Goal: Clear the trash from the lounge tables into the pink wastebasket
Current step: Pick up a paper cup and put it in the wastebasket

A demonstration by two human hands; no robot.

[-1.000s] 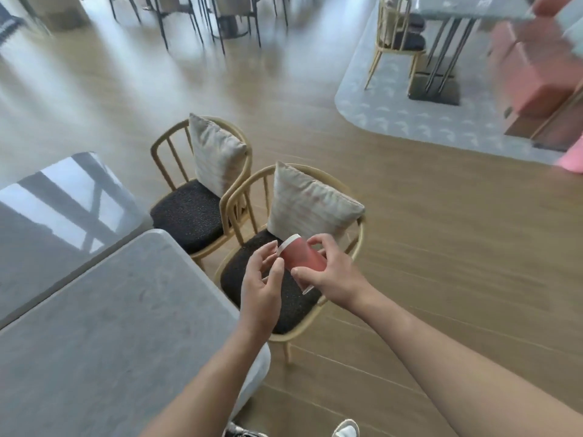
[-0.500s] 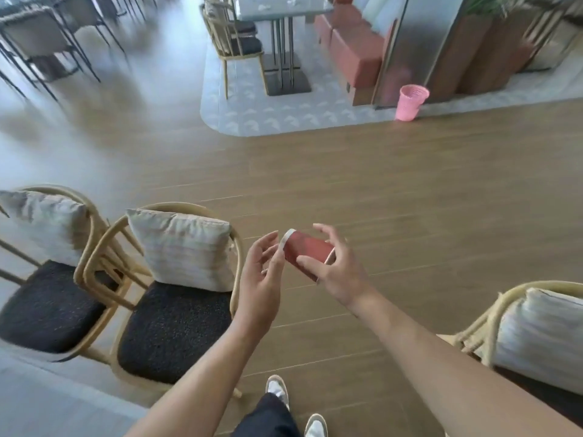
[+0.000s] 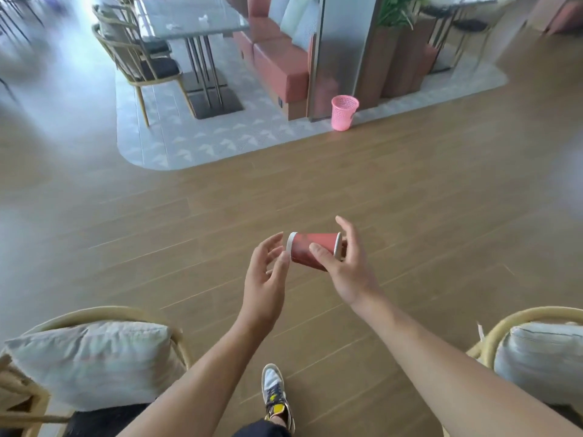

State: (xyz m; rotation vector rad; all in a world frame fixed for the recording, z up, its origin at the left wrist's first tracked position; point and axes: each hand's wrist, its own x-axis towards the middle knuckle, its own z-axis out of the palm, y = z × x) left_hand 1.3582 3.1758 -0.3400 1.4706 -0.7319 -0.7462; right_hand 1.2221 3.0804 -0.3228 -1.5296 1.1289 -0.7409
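Head view: my right hand's (image 3: 347, 272) fingers (image 3: 344, 227) and thumb curl round a red paper cup (image 3: 307, 251), held on its side above the wooden floor (image 3: 410, 200) with its white rim toward my left hand (image 3: 266, 279). My left fingers (image 3: 272, 245) are loosely spread and hold nothing; the thumb tip sits just beside the rim, and I cannot tell whether it touches. The pink wastebasket (image 3: 344, 112) stands well ahead on the floor, at the edge of a grey carpet (image 3: 176, 143). Farther off, white scraps (image 3: 202, 18) lie on a grey surface (image 3: 220, 22). Cushioned chairs (image 3: 94, 361) flank my arms.
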